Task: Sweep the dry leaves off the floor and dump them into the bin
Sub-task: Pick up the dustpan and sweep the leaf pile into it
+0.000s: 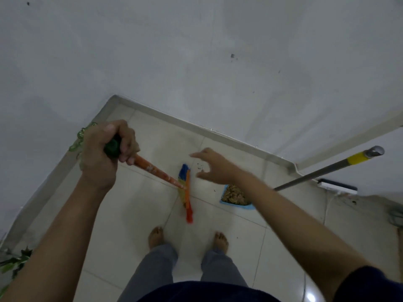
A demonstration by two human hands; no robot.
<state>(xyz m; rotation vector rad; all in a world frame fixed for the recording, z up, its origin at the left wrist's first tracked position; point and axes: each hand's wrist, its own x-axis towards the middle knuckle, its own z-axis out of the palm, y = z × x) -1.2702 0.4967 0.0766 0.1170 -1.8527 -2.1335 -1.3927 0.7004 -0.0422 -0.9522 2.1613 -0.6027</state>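
1. Fingers (127,149) of the left hand (102,155) are curled tight round the green top end of the broom (159,171), thumb over the cap; the hand holds the handle at its very tip.
2. Running down and right from that grip, the orange handle meets the broom head (186,192), whose blue, yellow and orange bristles rest on the tiled floor (135,214) just ahead of the two bare feet. My judgement: the broom is light and stiff in the shaft, soft at the bristles, so a grip at the top alone gives poor control; a second hold lower on the shaft would steady it.
3. Right of the bristles, a few dark leaf crumbs (201,168) lie loose on the tiles, just under the right hand (214,167). They look dry, weightless and brittle, likely to scatter under a hard stroke.
4. That right hand hovers with fingers spread and slightly bent, holding nothing, apart from the broom handle.
5. Below its wrist sits the blue dustpan (236,196), heaped with brown dry leaves (235,192), on the floor and near the bristles. It should be light but spill-prone; level carrying by its handle seems wise, though the forearm hides that part.
6. Farther right, a grey pole (327,170) with a yellow band leans by the wall. No bin is in view.
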